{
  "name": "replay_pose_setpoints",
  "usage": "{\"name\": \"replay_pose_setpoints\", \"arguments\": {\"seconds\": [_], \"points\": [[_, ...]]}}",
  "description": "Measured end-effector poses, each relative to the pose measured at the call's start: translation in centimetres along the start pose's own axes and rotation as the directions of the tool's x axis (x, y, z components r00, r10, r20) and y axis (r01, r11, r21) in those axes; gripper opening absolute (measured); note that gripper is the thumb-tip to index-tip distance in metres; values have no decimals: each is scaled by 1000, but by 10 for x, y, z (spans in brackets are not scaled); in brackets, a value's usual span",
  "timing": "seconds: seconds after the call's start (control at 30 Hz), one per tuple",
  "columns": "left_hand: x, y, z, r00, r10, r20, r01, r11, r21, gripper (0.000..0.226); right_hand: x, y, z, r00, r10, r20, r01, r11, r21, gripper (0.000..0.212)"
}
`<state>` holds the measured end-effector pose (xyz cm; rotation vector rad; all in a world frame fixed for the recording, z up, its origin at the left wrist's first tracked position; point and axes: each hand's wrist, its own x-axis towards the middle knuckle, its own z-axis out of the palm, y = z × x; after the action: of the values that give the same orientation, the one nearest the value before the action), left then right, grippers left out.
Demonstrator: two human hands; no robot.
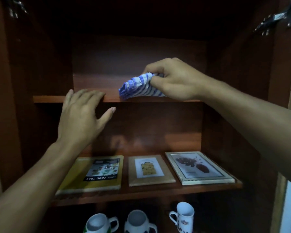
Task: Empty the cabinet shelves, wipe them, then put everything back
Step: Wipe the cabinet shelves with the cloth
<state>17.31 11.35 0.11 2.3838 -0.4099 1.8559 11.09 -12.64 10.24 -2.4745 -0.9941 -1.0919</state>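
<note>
A dark wooden cabinet stands open in front of me. Its upper shelf (47, 99) carries nothing but a blue-and-white striped cloth (138, 86), bunched up and pressed onto the board right of centre. My right hand (173, 79) is closed around that cloth. My left hand (81, 115) rests flat on the front edge of the same shelf, fingers over the top, thumb spread below. On the middle shelf (141, 190) lie a yellow food tray box (94, 174), a brown picture frame (149, 170) and a silver picture frame (198, 167).
Three white mugs (136, 221) stand on the lowest visible shelf. Metal door hinges (267, 22) show at the upper right and upper left. The cabinet's side walls close in on both sides, and a pale surface shows past the right edge.
</note>
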Motion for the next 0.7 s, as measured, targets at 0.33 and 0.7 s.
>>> {"name": "replay_pose_setpoints", "arguments": {"seconds": [0.33, 0.7], "points": [[-31, 50, -14, 994, -95, -51, 72, 938, -338, 53, -24, -7, -2, 987, 142, -71, -141, 990, 28, 20], [-113, 129, -26, 474, -45, 879, 762, -480, -436, 26, -117, -12, 77, 571, 734, 369, -728, 243, 641, 22]]}}
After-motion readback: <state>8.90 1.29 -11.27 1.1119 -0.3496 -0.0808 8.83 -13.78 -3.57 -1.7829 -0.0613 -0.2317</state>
